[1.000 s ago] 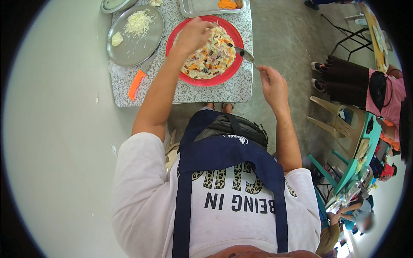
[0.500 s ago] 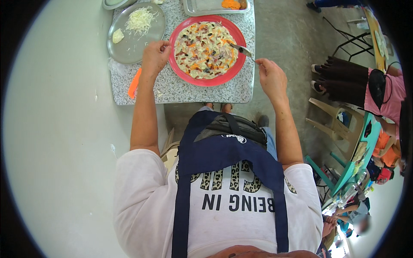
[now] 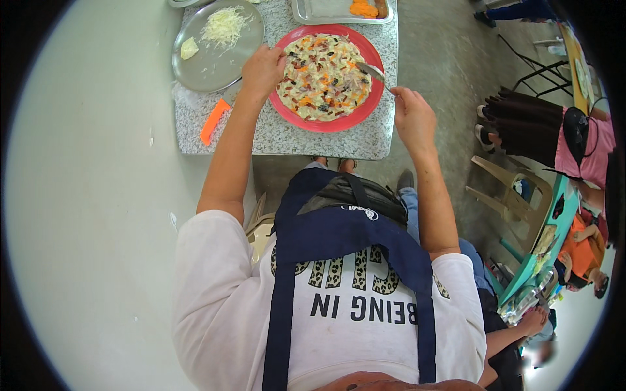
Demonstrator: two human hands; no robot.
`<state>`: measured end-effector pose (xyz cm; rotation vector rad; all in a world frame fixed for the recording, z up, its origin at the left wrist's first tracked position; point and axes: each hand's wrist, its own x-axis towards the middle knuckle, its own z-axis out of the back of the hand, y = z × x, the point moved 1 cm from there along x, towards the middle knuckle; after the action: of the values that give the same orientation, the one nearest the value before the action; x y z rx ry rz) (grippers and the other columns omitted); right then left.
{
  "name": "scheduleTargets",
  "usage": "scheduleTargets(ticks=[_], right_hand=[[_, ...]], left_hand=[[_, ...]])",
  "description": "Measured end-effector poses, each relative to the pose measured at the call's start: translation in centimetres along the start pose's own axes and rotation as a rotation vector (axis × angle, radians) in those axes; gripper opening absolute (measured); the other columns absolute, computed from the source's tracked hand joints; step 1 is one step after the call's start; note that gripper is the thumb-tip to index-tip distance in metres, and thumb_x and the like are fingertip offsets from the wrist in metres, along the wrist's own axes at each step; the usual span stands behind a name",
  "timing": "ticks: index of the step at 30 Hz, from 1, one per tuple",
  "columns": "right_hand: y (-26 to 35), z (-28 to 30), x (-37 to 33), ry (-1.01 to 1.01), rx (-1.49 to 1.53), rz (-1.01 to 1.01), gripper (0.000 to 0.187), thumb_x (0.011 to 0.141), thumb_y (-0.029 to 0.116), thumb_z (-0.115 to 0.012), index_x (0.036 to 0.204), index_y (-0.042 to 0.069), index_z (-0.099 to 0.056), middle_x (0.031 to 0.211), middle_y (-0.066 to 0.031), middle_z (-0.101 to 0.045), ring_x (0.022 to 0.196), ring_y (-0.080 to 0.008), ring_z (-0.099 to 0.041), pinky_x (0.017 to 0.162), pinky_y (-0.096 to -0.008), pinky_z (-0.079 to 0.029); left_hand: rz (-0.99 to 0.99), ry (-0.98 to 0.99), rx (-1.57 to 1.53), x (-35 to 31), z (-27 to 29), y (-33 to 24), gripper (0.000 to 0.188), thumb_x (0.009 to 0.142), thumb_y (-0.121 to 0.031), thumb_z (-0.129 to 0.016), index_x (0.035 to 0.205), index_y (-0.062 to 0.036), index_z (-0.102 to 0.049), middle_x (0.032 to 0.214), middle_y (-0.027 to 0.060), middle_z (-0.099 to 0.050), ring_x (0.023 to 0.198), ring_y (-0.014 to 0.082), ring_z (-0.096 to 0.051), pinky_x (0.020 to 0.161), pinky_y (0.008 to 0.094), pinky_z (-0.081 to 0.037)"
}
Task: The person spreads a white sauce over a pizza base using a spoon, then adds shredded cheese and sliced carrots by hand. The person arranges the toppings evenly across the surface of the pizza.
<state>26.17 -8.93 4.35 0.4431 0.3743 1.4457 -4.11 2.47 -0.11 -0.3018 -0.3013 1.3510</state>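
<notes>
A red plate (image 3: 373, 98) on the speckled tabletop holds a round, flat layer of pale, creamy food (image 3: 323, 78) dotted with orange strips, dark bits and reddish pieces. My right hand (image 3: 415, 120), just off the plate's right side, pinches the handle of a metal spoon (image 3: 370, 69). The spoon's bowl rests at the food's right edge. Over the plate's left rim is my left hand (image 3: 262, 73), its fingers pinched together; whatever is between them is hidden. Beside my left forearm lies a knife with an orange handle (image 3: 214, 124).
A grey oval platter (image 3: 195, 75) at the left holds shredded white food (image 3: 223, 27) and a pale lump (image 3: 188, 48). At the back, a metal tray (image 3: 319, 19) carries orange shreds (image 3: 362, 8). A beige chair (image 3: 512, 189) and other people are off to the right.
My left hand has moved right and away from me, from beside the plate to over its left rim. My right hand keeps the spoon at the food's right edge. The view has shifted slightly.
</notes>
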Motion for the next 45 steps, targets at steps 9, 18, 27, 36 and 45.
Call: scheduleTargets(ticks=[9, 18, 27, 36, 45], right_hand=[[1.6, 0.4, -0.1, 0.027, 0.043, 0.061, 0.017, 0.088, 0.013, -0.056, 0.103, 0.013, -0.066, 0.088, -0.0101, -0.064, 0.083, -0.0317, -0.064, 0.069, -0.0432, -0.05], [2.2, 0.1, 0.2, 0.028, 0.083, 0.079, 0.017, 0.089, 0.014, -0.056, 0.102, 0.012, -0.066, 0.093, -0.0106, -0.066, 0.087, -0.032, -0.064, 0.072, -0.0432, -0.05], [2.9, -0.2, 0.4, 0.066, 0.087, 0.071, 0.017, 0.089, 0.013, -0.056, 0.102, 0.011, -0.066, 0.092, -0.0107, -0.066, 0.087, -0.0312, -0.064, 0.072, -0.0424, -0.05], [3.5, -0.1, 0.3, 0.069, 0.076, 0.055, 0.017, 0.088, 0.013, -0.057, 0.102, 0.011, -0.066, 0.089, -0.0106, -0.065, 0.086, -0.0311, -0.064, 0.071, -0.0426, -0.05], [2.9, -0.3, -0.1, 0.095, 0.093, 0.107, 0.016, 0.089, 0.013, -0.055, 0.101, 0.011, -0.066, 0.089, -0.0102, -0.065, 0.084, -0.0322, -0.064, 0.07, -0.0433, -0.05]], left_hand=[[-0.087, 0.139, 0.074, 2.4, -1.1, 0.0, 0.016, 0.082, -0.018, -0.06, 0.096, -0.0143, -0.069, 0.095, 0.0117, -0.061, 0.088, 0.0324, -0.063, 0.076, 0.0433, -0.052], [-0.064, 0.176, -0.01, 3.1, -1.7, 0.9, 0.01, 0.077, -0.016, -0.062, 0.081, -0.0076, -0.066, 0.096, 0.0142, -0.062, 0.087, 0.0342, -0.063, 0.077, 0.0443, -0.051], [-0.056, 0.108, -0.119, 5.5, -1.8, 0.1, 0.018, 0.078, -0.02, -0.06, 0.083, -0.0036, -0.066, 0.089, 0.0185, -0.064, 0.083, 0.0365, -0.062, 0.076, 0.0441, -0.05], [-0.119, 0.153, 0.131, 7.2, -3.7, 0.1, 0.02, 0.082, -0.02, -0.059, 0.095, -0.0088, -0.069, 0.101, 0.0155, -0.063, 0.092, 0.0344, -0.064, 0.078, 0.0454, -0.053], [-0.136, 0.089, 0.02, 5.3, -1.2, -1.7, 0.019, 0.084, -0.021, -0.061, 0.099, -0.0119, -0.069, 0.096, 0.0129, -0.06, 0.088, 0.0317, -0.062, 0.078, 0.0428, -0.051]])
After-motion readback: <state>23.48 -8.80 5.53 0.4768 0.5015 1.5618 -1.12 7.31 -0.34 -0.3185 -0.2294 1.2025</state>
